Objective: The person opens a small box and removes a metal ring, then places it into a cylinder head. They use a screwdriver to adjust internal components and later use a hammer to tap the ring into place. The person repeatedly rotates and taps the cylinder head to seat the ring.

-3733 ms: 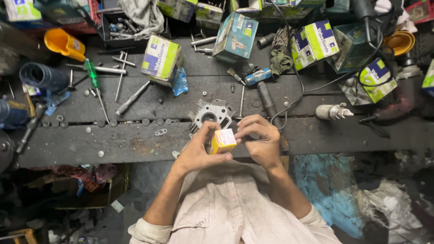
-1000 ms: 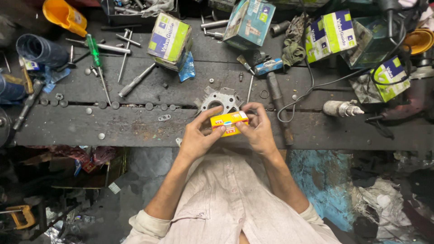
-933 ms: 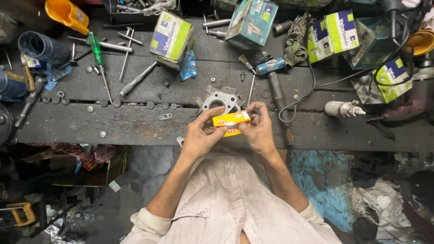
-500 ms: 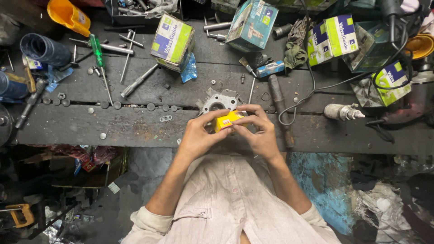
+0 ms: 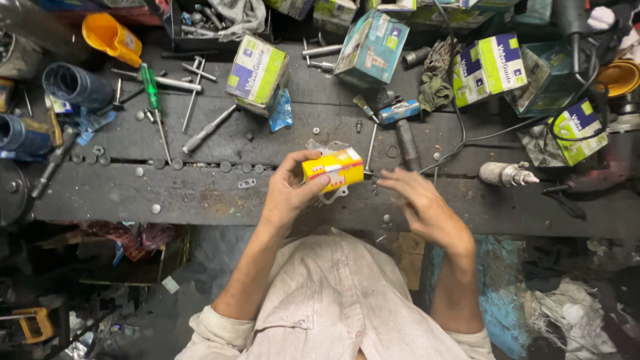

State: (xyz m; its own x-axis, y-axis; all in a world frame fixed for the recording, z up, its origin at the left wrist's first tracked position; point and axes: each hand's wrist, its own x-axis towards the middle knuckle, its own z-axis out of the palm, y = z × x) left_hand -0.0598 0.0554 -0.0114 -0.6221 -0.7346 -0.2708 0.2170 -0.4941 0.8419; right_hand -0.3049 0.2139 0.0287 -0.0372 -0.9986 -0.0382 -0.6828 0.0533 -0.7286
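My left hand (image 5: 291,190) grips a small yellow carton (image 5: 333,170) with a red and white stripe, held just above the dark workbench (image 5: 200,200). A grey metal plate (image 5: 331,195) with holes lies under the carton, mostly hidden by it. My right hand (image 5: 419,203) hovers to the right of the carton, off it, fingers spread and blurred, holding nothing.
Several green, white and blue cartons (image 5: 257,70) stand at the back of the bench. A green-handled screwdriver (image 5: 153,93), loose bolts, an orange funnel (image 5: 110,37), a dark rag (image 5: 437,87), a black cable and a grey cylindrical part (image 5: 507,175) lie around.
Both hands held the yellow carton before. Now my right hand has let go and moved right, while my left hand keeps the carton, turned lengthwise.
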